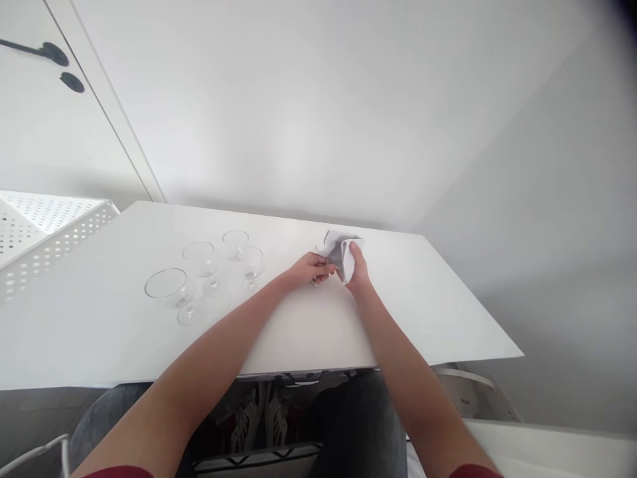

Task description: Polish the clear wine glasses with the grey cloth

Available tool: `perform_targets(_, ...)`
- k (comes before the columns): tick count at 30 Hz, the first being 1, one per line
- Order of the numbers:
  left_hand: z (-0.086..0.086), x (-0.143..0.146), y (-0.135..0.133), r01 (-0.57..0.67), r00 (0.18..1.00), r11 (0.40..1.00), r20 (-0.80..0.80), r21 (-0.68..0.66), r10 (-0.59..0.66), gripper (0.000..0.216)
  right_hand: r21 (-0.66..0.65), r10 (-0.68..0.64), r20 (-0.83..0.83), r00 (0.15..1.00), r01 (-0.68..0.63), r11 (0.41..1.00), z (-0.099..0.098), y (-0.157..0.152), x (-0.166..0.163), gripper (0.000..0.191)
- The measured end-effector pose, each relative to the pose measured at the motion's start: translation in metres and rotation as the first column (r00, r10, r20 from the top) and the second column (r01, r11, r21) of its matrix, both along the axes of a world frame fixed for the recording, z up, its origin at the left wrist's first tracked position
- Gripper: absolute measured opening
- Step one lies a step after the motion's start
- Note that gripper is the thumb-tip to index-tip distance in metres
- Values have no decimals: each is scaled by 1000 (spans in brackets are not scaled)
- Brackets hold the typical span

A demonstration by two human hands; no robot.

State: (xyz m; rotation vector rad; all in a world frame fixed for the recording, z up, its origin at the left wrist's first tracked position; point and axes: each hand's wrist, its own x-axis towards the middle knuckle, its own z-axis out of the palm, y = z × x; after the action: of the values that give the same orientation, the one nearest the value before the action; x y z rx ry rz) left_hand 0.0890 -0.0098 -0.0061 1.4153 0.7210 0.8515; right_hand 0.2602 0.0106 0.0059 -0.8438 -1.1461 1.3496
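- Knees in dark jeans [358,425] sit under the table edge, with a pair of shoes [259,418] on the floor between them.
- Both bare forearms reach over the white table [298,332].
- The left hand [311,269] pinches the near edge of a grey cloth [341,252] with its fingers curled shut.
- The right hand [355,265] is closed around the bunched cloth, just above the tabletop past its middle.
- Four empty stemmed glasses [202,262] stand upright to the left, apart from the hands.
- A white perforated basket [54,232] sits at the far left.
- A dark door handle [34,50] is beyond it.
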Motion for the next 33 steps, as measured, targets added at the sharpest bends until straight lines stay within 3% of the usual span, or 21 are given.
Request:
perform_targets(2, -2, 1, 2, -75, 997, 997, -8, -1, 75, 23, 163, -114, 116, 987, 94, 982, 3, -6, -2, 51)
perform_targets(6, -5, 5, 2, -211, 972, 975, -93, 75, 217, 15, 510, -335, 328, 883, 133, 850, 12, -15, -4, 27)
perform_targets(10, -4, 7, 0, -207, 961, 962, -149, 177, 234, 11, 593, -396, 366, 842, 117, 796, 15, -18, -7, 10)
perform_targets(13, -2, 7, -1, -178, 954, 958, -200, 227, 225, 11, 513, -431, 280, 858, 246, 823, 11, -15, -11, 15)
perform_targets(15, 0, 6, -2, -158, 957, 958, -200, 238, 208, 12, 336, -388, 186, 903, 313, 889, 7, -11, -12, 23)
perform_targets(17, 2, 5, -4, -149, 966, 961, -172, 234, 191, 16, 144, -299, 69, 952, 288, 947, 4, -7, -11, 31)
perform_targets(20, 6, 3, -5, -138, 981, 968, -107, 208, 163, 27, 18, -166, -77, 983, 168, 986, 2, -4, -11, 42)
perform_targets(24, 1, 4, -1, -171, 985, 975, 24, 141, 169, 32, 6, 37, -56, 998, -37, 999, 1, -10, -17, 50)
perform_targets(26, -5, 5, 2, -226, 973, 971, 53, 72, 223, 28, 51, 53, 0, 999, -53, 997, 0, -12, -22, 48)
perform_targets(29, -9, 7, 5, -249, 969, 968, 21, 28, 248, 27, 91, -58, -18, 998, 59, 994, -1, -11, -25, 48)
perform_targets(33, -4, 7, 5, -185, 982, 971, 68, 149, 176, 33, 76, -232, -146, 962, 245, 967, -2, 0, -15, 39)
